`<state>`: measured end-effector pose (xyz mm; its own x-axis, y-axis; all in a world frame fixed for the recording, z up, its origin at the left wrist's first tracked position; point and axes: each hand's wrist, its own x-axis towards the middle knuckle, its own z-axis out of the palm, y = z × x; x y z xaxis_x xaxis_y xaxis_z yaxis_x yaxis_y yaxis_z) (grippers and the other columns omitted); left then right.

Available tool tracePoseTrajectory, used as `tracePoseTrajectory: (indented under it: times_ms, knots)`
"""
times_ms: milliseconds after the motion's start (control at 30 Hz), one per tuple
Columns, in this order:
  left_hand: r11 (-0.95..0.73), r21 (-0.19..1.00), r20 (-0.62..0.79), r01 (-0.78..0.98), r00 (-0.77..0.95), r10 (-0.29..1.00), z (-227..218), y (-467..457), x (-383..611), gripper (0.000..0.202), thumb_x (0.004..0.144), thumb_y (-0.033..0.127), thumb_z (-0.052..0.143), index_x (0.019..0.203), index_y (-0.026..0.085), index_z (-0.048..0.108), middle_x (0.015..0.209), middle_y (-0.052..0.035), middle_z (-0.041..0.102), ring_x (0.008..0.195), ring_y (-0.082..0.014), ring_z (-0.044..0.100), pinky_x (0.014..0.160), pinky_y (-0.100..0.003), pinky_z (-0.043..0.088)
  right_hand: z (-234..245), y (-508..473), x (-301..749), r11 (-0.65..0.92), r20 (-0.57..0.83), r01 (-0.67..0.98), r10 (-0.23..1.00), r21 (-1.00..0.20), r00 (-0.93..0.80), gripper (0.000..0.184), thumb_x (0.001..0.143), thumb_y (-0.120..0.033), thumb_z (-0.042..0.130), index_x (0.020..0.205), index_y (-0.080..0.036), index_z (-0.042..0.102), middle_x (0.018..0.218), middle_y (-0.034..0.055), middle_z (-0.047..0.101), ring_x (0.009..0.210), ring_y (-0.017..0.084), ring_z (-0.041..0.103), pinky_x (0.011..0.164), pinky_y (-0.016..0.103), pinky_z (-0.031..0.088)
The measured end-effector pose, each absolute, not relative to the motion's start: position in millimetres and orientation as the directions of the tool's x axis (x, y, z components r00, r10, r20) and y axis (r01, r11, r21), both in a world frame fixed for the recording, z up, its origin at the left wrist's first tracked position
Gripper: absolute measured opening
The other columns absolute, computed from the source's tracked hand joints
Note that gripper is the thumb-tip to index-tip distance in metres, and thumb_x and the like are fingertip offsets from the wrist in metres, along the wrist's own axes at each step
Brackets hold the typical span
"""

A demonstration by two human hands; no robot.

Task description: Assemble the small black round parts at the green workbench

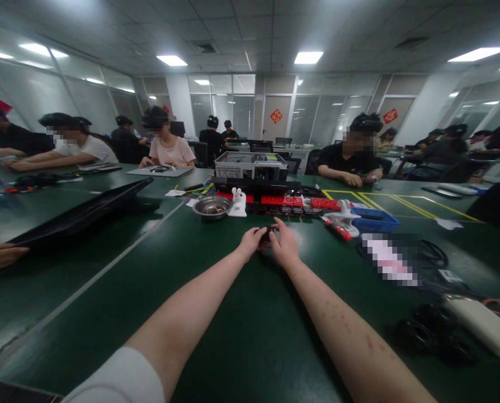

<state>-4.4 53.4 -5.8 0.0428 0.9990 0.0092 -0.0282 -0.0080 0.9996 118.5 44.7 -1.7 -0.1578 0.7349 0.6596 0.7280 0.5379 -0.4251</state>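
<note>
Head view: the handling looks to be midway. A small black part [268, 233] is held between the person's two hands, over the tabletop [233, 330] straight ahead, and it has not been let go. Whether anything has been fitted to it or taken off cannot be told, so what is left is hard to judge. The bowl [203, 214] beyond the left hand has small coppery pieces [216, 210] in it, and neither hand is at them. The screwdriver [338, 230] lies well apart to the right, near the blue tray [378, 225], so the work in hand seems to be done by fingers alone.

The part is dark, compact and mostly covered by fingers; its outline and any markings are too small and blurred to read. A reddish patch shows just below it, perhaps its own, perhaps something underneath. Whether it touches the tabletop is unclear.

The left hand [251, 242] pinches the part from its side, thumb and fingertips drawn together. The right hand [284, 243] grips the other side, forefinger stretched along the far edge and thumb on the near one.

Beyond them stand a red strip [275, 200] and an open case [252, 167].
</note>
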Motion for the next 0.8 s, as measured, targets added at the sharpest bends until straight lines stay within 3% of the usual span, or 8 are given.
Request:
tracePoseTrajectory:
  times_ms: [67,167,267,367,433,567,700,800]
  knots:
    - [-0.069,0.996,0.068,0.055,0.016,0.998,-5,48,-3,0.035,0.066,0.041,0.055,0.092,0.017,0.053,0.082,-0.0057,0.061,0.061,-0.0141,0.057,0.053,-0.024,0.045,-6,51,122,0.386,0.562,0.762,0.826,-0.52,-0.035,0.04,0.083,-0.039,0.025,0.104,-0.017,0.05,0.084,0.007,0.059,0.082,0.02,0.052,0.073,0.032,0.037]
    - [-0.272,0.905,0.268,0.328,0.058,0.962,-3,38,-1,0.035,0.057,0.037,0.064,0.089,0.022,0.057,0.086,-0.0033,0.06,0.077,-0.0181,0.056,0.068,-0.027,0.044,-12,62,131,0.148,0.319,0.792,0.946,-0.592,0.062,0.058,0.082,-0.05,0.014,0.074,-0.018,0.061,0.066,0.0076,0.06,0.069,0.019,0.055,0.062,0.028,0.037]
    - [-0.402,0.765,0.385,0.504,0.142,0.912,0,30,1,0.036,0.06,0.037,0.062,0.093,0.025,0.057,0.087,-0.0023,0.06,0.081,-0.0195,0.054,0.075,-0.029,0.041,-13,67,137,0.09,0.201,0.774,0.978,-0.627,0.048,0.064,0.079,-0.058,0.014,0.066,-0.017,0.062,0.062,0.0088,0.06,0.063,0.019,0.056,0.054,0.026,0.036]
    - [-0.395,0.755,0.396,0.524,0.118,0.911,-1,31,2,0.036,0.061,0.039,0.06,0.095,0.025,0.056,0.089,-0.0032,0.06,0.081,-0.0197,0.054,0.074,-0.029,0.041,-11,66,136,0.151,0.214,0.743,0.977,-0.652,-0.011,0.061,0.079,-0.058,0.017,0.069,-0.017,0.061,0.061,0.0071,0.059,0.061,0.017,0.055,0.052,0.025,0.035]
    - [-0.352,0.811,0.375,0.468,0.047,0.926,-3,36,1,0.035,0.062,0.042,0.058,0.091,0.023,0.057,0.086,-0.004,0.061,0.079,-0.0191,0.055,0.072,-0.028,0.041,-9,61,132,0.212,0.26,0.719,0.964,-0.662,-0.045,0.052,0.08,-0.053,0.021,0.076,-0.018,0.06,0.064,0.0048,0.059,0.062,0.016,0.055,0.053,0.024,0.036]
    - [-0.128,0.979,0.136,0.161,-0.036,0.99,-6,49,-3,0.04,0.069,0.052,0.044,0.082,0.015,0.056,0.064,-0.0038,0.059,0.054,-0.0138,0.055,0.051,-0.024,0.043,-2,47,122,0.425,0.453,0.686,0.878,-0.59,-0.154,0.032,0.079,-0.039,0.037,0.102,-0.019,0.048,0.083,0.0044,0.06,0.072,0.016,0.055,0.062,0.026,0.04]
    - [-0.014,1.0,0.014,0.009,-0.024,1.0,-6,57,-9,0.042,0.073,0.05,0.039,0.082,0.012,0.054,0.058,-0.0026,0.056,0.044,-0.0102,0.051,0.042,-0.021,0.039,3,36,114,0.592,0.581,0.665,0.763,-0.455,-0.283,0.042,0.074,-0.03,0.046,0.113,-0.018,0.038,0.102,0.008,0.054,0.085,0.018,0.052,0.073,0.03,0.04]
    - [-0.041,0.998,0.043,0.039,-0.043,0.998,-7,58,-11,0.039,0.073,0.047,0.041,0.084,0.013,0.054,0.063,-0.0033,0.057,0.046,-0.0103,0.051,0.043,-0.021,0.04,-1,38,113,0.564,0.572,0.65,0.786,-0.51,-0.234,0.049,0.076,-0.035,0.044,0.12,-0.018,0.031,0.103,0.0076,0.054,0.088,0.019,0.052,0.075,0.031,0.039]
